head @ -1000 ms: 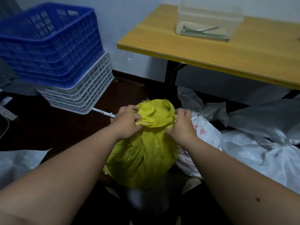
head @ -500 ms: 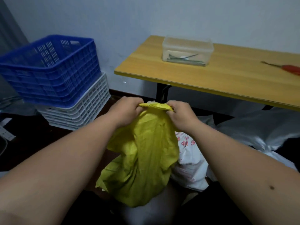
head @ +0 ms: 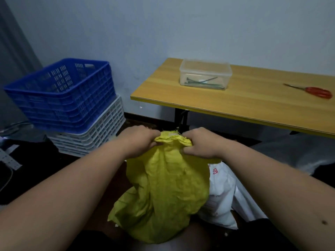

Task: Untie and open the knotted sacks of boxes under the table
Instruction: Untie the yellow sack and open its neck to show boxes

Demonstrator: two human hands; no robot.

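A wooden tabletop (head: 253, 104) stands against the wall, bearing a clear plastic box (head: 205, 74) of thin dark sticks and, well apart to its right, red-handled scissors (head: 316, 91). On the dark floor (head: 41, 171) sit stacked crates, blue (head: 61, 95) upon white (head: 96, 140), and white sacks (head: 223, 194).

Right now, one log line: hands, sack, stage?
left hand: grips rim | right hand: grips rim | yellow woven plastic sack: held up by its mouth, hanging limp | stage: opening mouth
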